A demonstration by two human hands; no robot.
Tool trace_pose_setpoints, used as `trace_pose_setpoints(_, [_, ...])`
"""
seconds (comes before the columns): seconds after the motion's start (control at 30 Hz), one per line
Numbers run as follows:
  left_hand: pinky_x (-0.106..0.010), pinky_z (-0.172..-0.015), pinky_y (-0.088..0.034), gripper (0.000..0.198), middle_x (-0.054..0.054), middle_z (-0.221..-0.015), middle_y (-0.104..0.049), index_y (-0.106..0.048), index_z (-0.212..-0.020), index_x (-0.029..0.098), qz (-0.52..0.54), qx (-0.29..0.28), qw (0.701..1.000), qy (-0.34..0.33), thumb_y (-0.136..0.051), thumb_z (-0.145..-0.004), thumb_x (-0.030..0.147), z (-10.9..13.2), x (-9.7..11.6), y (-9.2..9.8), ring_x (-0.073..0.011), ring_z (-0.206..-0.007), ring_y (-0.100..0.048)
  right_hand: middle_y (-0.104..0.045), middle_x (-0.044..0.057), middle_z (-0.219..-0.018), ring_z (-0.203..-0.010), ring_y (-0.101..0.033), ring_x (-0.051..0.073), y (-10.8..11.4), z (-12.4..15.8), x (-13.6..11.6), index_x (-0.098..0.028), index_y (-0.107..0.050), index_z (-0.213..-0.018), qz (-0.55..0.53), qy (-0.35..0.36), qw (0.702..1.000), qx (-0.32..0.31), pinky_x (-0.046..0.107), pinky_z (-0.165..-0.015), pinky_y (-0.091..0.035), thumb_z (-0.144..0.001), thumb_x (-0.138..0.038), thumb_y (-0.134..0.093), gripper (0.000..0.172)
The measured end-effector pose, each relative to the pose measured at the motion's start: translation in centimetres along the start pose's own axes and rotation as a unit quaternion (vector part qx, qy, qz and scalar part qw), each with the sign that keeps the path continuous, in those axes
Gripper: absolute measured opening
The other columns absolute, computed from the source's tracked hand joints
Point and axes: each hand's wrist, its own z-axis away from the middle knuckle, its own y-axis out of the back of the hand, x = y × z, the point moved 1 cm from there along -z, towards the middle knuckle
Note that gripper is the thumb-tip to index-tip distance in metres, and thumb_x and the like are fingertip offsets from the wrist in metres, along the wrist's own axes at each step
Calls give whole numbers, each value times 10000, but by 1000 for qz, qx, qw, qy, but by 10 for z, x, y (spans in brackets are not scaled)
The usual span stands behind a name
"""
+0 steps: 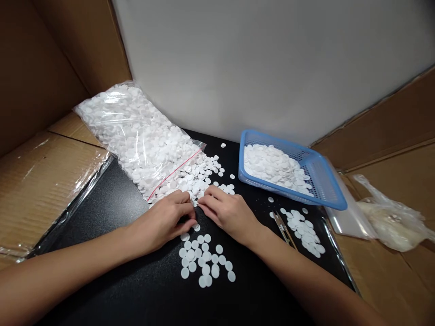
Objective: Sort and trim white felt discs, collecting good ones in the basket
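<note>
My left hand (172, 213) is curled at the mouth of a clear zip bag (136, 131) full of small white round discs. Its thumb and forefinger are drawn close together beside a loose disc (196, 227); whether something is between them is hidden. My right hand (228, 212) faces it, fingers bent and pressed together at the edge of the spilled pile of discs (195, 179). What its fingertips hold, if anything, is too small to tell. Below both hands, several discs (205, 257) lie spread mostly flat on the black tabletop (136, 280).
A blue plastic basket (292, 192) at the right holds a heap of discs. Beside my right forearm lie metal thread snips (283, 228) and another group of discs (306, 235). A knotted clear bag (390, 222) rests farther right. Cardboard (50, 176) and a pale wall (272, 68) surround the table.
</note>
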Motion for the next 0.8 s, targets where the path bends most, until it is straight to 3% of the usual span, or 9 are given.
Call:
trace_pose_setpoints(0.07, [-276,-681,-436,105,-15,-838,-547,-634,-839,168,-13,1,1000,-3,-595,-936,159,0,-1,-2,-176,-781,-553,-660,17,-849,-699,-615,129,8,4,-3,-194,-700,-830,-102,-57,993,2,229,-603,-454,-928,-168,-630,124])
trace_pose_setpoints(0.13, [-278,-696,-443,92,-18,-857,-554,-640,-856,171,-6,-1,1000,-1,-596,-933,146,-2,-3,-3,-178,-801,-560,-645,-19,-735,-642,-592,128,15,8,-5,-215,-700,-749,-196,-129,971,-36,229,-561,-438,-873,-185,-701,128])
trace_pose_setpoints(0.2, [-275,-712,-454,116,-20,-871,-575,-643,-875,176,10,4,1000,0,-570,-936,112,-3,-5,-2,-174,-813,-573,-620,-38,-645,-572,-554,125,20,11,-6,-221,-691,-702,-224,-183,953,-90,232,-502,-393,-851,-221,-728,154])
trace_pose_setpoints(0.27, [-278,-729,-466,162,-23,-887,-603,-644,-903,182,25,21,999,5,-522,-952,89,-4,-6,1,-172,-825,-591,-602,-46,-610,-544,-536,124,23,13,-5,-215,-665,-694,-217,-210,947,-106,236,-490,-374,-855,-220,-717,170])
trace_pose_setpoints(0.37, [-291,-752,-476,199,-28,-923,-628,-643,-942,191,32,44,998,16,-467,-982,108,-5,-7,6,-174,-847,-608,-640,-37,-664,-583,-567,132,25,13,-2,-218,-650,-735,-200,-196,956,-84,248,-533,-406,-890,-175,-645,161])
trace_pose_setpoints(0.5, [-285,-720,-462,242,-31,-904,-592,-673,-954,199,-6,21,1000,-2,-447,-988,120,-3,-5,7,-180,-840,-584,-704,-12,-823,-719,-631,150,24,14,-2,-228,-685,-812,-196,-161,963,-85,263,-630,-461,-897,-119,-600,162])
trace_pose_setpoints(0.7, [-263,-680,-431,265,-33,-865,-576,-728,-863,200,-7,-42,997,-64,-514,-932,60,1,1,1,-176,-814,-560,-670,-28,-777,-680,-619,136,35,19,-3,-241,-703,-817,-225,-105,953,-174,240,-600,-452,-871,-99,-652,161])
trace_pose_setpoints(0.8, [-251,-677,-442,275,-29,-851,-575,-722,-893,206,23,-49,996,-75,-500,-937,51,2,2,0,-174,-824,-576,-676,-10,-800,-674,-614,155,45,19,12,-233,-681,-809,-154,-134,974,-100,262,-592,-440,-881,-135,-652,125])
